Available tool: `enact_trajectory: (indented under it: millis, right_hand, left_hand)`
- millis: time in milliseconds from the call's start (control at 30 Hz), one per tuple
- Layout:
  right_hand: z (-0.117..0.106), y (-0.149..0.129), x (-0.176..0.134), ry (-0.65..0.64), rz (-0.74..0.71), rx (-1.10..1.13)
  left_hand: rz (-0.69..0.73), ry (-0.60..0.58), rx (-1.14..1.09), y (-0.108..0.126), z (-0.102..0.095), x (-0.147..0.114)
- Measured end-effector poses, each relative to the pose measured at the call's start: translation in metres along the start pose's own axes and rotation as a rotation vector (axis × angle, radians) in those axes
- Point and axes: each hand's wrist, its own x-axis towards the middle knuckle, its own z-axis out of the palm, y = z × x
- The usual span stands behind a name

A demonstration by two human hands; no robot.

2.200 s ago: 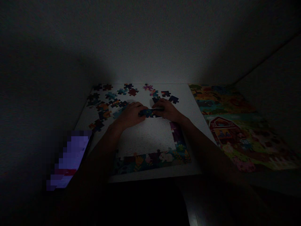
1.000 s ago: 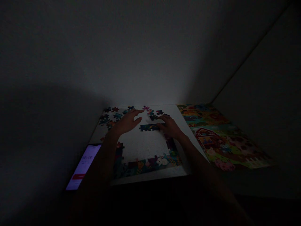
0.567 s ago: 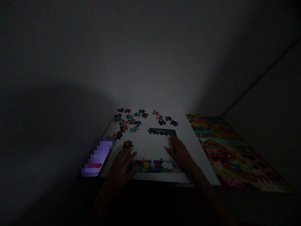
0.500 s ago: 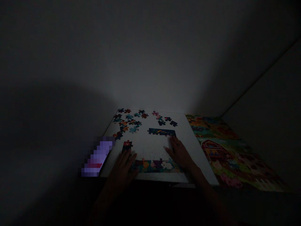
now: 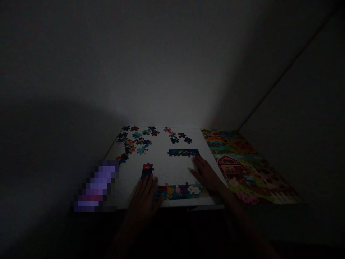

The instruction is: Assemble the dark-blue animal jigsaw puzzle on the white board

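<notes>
My left hand [image 5: 144, 192] lies flat with its fingers stretched forward. Its fingertips touch a dark section of puzzle pieces [image 5: 147, 169] with a red patch at the top. Beside its thumb, a joined puzzle strip [image 5: 179, 190] with plants and a white animal runs along the near side of the board. My right hand [image 5: 206, 174] is open too, its fingertips on the right end of a joined dark blue puzzle strip [image 5: 182, 152], thumb spread to the left. My right wrist and forearm cover the right end of the near strip.
Several loose puzzle pieces [image 5: 138, 141] lie scattered at the far left of the white board [image 5: 164, 171], with a few more [image 5: 181, 136] at the back middle. Colourful farm picture sheets [image 5: 250, 176] are at the right. A blurred-out purple object [image 5: 95, 187] lies left. A wall rises behind.
Both hands and the joined puzzle sections have shifted right across the board, relative to the loose pieces. The camera view has also turned slightly.
</notes>
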Motion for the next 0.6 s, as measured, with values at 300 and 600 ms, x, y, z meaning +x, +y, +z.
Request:
enact_trajectory:
  millis: [300,600]
  right_hand:
    - [-0.031,-0.003,0.0,-0.03,0.054,0.103]
    - [-0.019,0.019,0.059,0.013,0.039,0.09]
  left_hand:
    - [0.018,0.009,-0.037,0.001,0.003,0.007]
    - [-0.009,-0.133,-0.026,-0.02,-0.005,0.016]
